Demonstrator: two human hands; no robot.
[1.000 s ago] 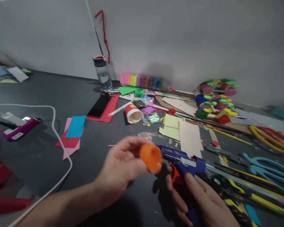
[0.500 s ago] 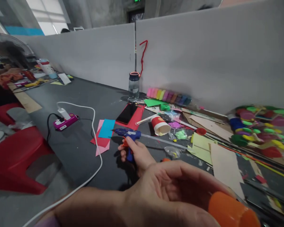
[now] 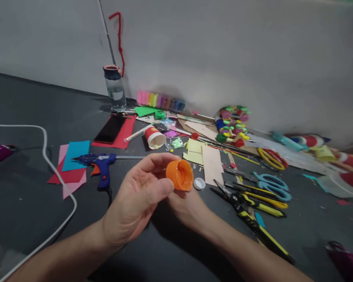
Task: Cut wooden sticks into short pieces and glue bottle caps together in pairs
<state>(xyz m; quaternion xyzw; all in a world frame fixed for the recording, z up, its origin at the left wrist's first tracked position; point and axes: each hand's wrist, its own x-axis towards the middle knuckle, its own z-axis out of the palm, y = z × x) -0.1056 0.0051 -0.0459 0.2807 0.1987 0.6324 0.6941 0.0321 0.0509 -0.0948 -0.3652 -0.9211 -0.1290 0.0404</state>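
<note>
"Trouble, if any: where would it start?"

"With the orange cap (image 3: 179,175), I'd say. The left hand (image 3: 135,192) has it between thumb and fingers, raised above the table (image 3: 32,105), open end turned to the right."

"And the right hand (image 3: 181,205)?"

"Mostly hidden behind the left one. A fingertip seems to show just under the cap, but I can't tell whether those fingers grip it, touch it or stand apart."

"So what could slip?"

"The cap itself. Its wall looks smooth and the hold covers only one side, so a nudge from that hidden hand could twist it free. Dropped, it might roll toward the white lid (image 3: 199,183) or the black-and-yellow pliers (image 3: 250,219)."

"Anything worse on the left?"

"Perhaps the glue gun (image 3: 104,172). It lies on its side, nozzle over the blue paper (image 3: 76,150). Whether it's hot I can't tell; if it is, glue could drip and spoil that sheet."

"Could it be pulled?"

"Possibly. Its black cord (image 3: 110,197) runs down out of sight behind the left wrist, so a sweep of that arm could snag it and drag the gun."
</note>
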